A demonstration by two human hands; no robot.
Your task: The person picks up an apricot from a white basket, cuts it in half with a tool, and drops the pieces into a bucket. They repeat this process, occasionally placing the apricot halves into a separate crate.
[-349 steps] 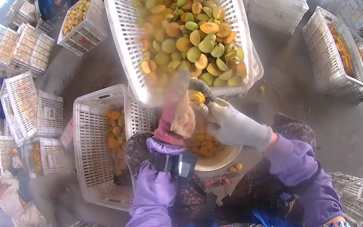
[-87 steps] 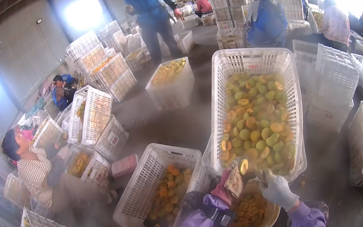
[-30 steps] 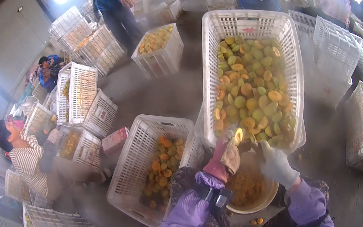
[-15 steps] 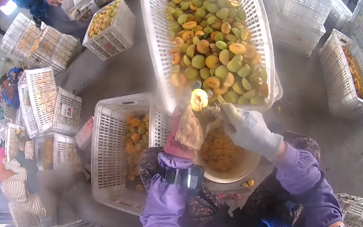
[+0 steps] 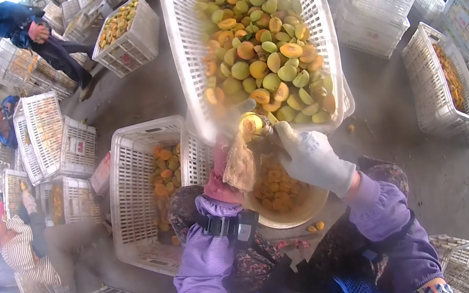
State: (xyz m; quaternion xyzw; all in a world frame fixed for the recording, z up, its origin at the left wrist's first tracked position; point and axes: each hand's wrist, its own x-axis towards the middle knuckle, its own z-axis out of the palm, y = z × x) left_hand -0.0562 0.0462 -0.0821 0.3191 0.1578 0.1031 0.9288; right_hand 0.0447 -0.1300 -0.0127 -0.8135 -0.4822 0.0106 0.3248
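Note:
A cut apricot half (image 5: 251,124) with orange flesh sits in the fingers of my left hand (image 5: 238,161), which wears a stained glove. My right hand (image 5: 316,156), in a white glove, is closed round a small tool (image 5: 266,128) whose tip is close to the fruit. Just below both hands is a round basin (image 5: 290,219) holding orange pieces. Beyond them stands a large white crate (image 5: 184,61) full of green and orange apricots (image 5: 267,46).
Left of my knees is a white crate (image 5: 122,204) partly filled with orange apricots. More crates (image 5: 443,103) stand at the right. A seated person (image 5: 27,249) is at the left, and another person (image 5: 33,34) stands at the upper left.
The view has shifted slightly, so the crates appear further left. The fruit in my left hand is tilted differently, and the standing person at the upper left shows more fully.

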